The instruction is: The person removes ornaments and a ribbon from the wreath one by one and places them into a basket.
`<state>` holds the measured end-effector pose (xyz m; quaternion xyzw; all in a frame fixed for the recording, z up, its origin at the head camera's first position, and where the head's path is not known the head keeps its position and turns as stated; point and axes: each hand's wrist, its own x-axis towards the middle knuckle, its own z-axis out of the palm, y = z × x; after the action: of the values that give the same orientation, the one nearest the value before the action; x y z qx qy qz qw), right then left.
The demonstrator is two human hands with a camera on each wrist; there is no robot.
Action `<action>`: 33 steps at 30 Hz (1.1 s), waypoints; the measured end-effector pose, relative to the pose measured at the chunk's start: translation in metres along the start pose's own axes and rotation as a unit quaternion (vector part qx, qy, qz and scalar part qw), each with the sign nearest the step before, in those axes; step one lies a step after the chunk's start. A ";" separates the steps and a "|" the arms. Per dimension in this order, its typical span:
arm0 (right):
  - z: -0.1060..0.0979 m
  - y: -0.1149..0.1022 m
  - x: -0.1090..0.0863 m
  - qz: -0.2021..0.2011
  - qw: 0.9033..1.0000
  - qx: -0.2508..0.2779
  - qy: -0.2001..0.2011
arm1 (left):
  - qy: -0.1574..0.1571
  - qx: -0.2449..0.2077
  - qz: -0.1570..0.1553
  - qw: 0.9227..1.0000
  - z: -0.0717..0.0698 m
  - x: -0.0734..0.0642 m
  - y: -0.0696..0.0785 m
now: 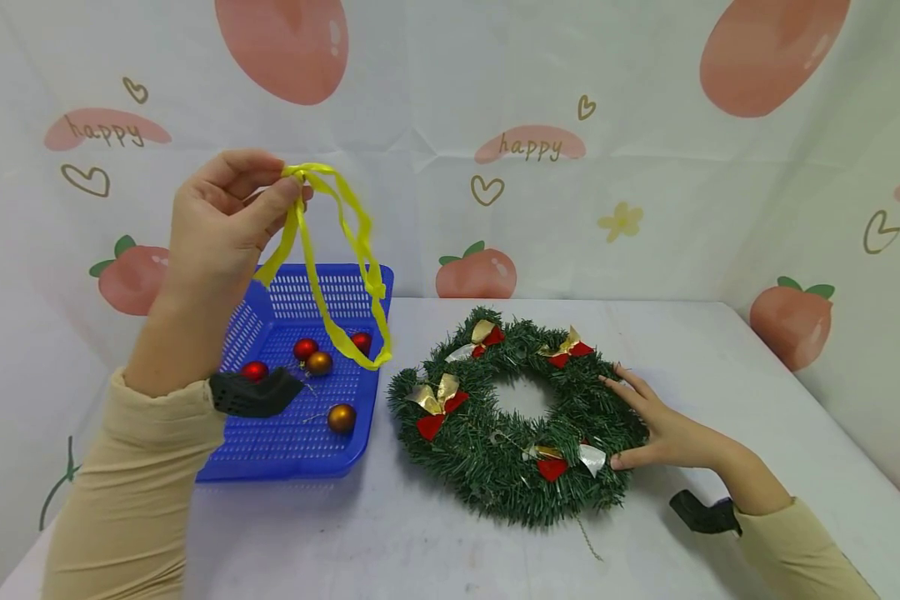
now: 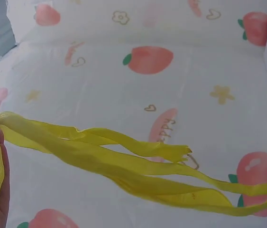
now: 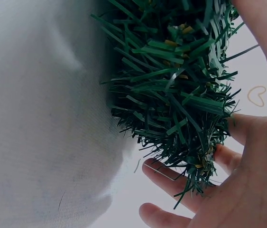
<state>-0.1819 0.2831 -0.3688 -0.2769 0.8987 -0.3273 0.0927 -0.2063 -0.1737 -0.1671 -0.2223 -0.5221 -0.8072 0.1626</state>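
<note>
In the head view my left hand [image 1: 228, 204] is raised above the basket and pinches a yellow ribbon [image 1: 363, 242] by its knotted end. The ribbon hangs down in a long loop, and the left wrist view shows its loose strands [image 2: 124, 166] stretching away from the fingers. A green Christmas wreath [image 1: 450, 454] lies flat on the table, trimmed with several red, gold and silver bows [image 1: 438, 404]. My right hand [image 1: 671, 429] rests at the wreath's right edge, fingers spread and touching the green tinsel [image 3: 171, 95].
A blue plastic basket [image 1: 285, 467] stands on the left of the white table [image 1: 390, 550], holding several red and bronze baubles [image 1: 341, 418]. A thin tie [image 1: 588, 537] sticks out from the wreath's front edge. Behind the table hangs a peach-printed cloth [image 1: 420, 92].
</note>
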 end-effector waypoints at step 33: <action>0.002 0.003 -0.001 -0.004 1.000 -0.001 0.010 | 0.056 0.181 -0.095 0.977 -0.084 -0.008 -0.031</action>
<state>-0.1818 0.2839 -0.3724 -0.2771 0.8989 -0.3292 0.0825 -0.2305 -0.2376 -0.2256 -0.0934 -0.6681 -0.7224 0.1518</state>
